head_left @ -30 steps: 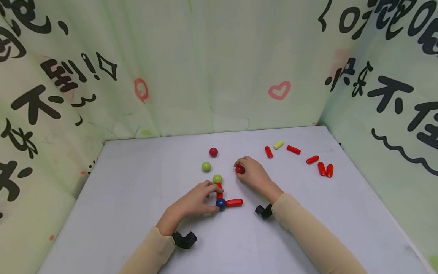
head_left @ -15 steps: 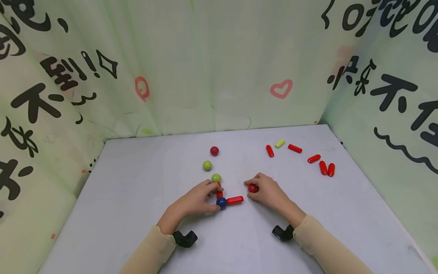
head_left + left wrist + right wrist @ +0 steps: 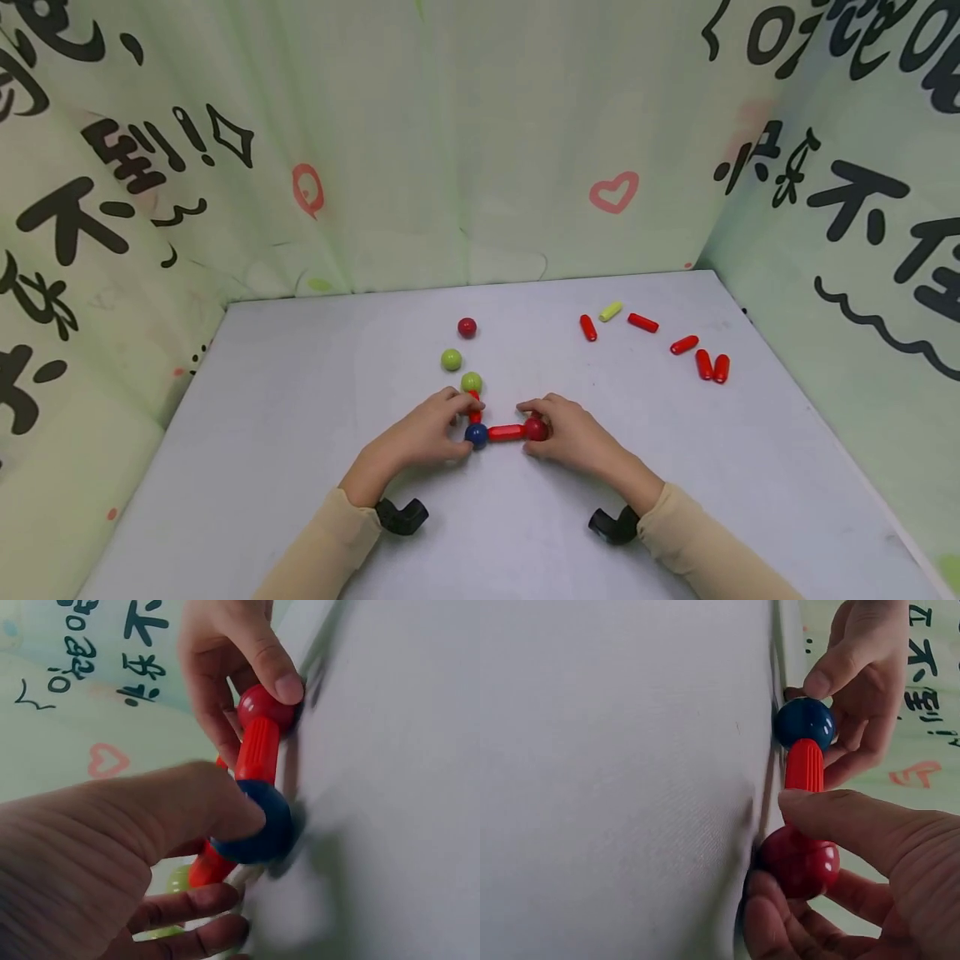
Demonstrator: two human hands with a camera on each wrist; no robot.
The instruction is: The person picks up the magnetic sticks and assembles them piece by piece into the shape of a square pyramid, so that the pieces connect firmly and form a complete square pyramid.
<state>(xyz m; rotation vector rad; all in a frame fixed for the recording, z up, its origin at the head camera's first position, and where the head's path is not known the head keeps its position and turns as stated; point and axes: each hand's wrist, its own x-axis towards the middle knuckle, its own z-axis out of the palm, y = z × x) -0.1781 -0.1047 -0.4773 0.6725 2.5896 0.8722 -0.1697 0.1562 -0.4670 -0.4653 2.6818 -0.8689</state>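
Note:
My left hand [image 3: 423,435] grips a joined piece at its corner. Its thumb lies on the dark blue ball [image 3: 476,436], and its fingers are around the red rod [image 3: 476,415] leading away to a green ball [image 3: 472,382]. From the blue ball a second red rod [image 3: 507,432] points right. At that rod's far end, a dark red ball [image 3: 799,862] sits between the thumb and fingers of my right hand [image 3: 577,435]. In the left wrist view this red ball [image 3: 262,709] meets the rod's end; how deeply they are joined cannot be seen.
Another red ball [image 3: 467,327] and a green ball [image 3: 452,360] lie farther back on the white table [image 3: 315,367]. Several loose red rods [image 3: 642,322] and one yellow rod [image 3: 611,312] are spread at the back right. A printed curtain [image 3: 465,167] encloses the back and sides.
My right hand has brought the red ball toward me, then left onto the free end of the right-pointing rod. My left hand has stayed at the blue ball's corner.

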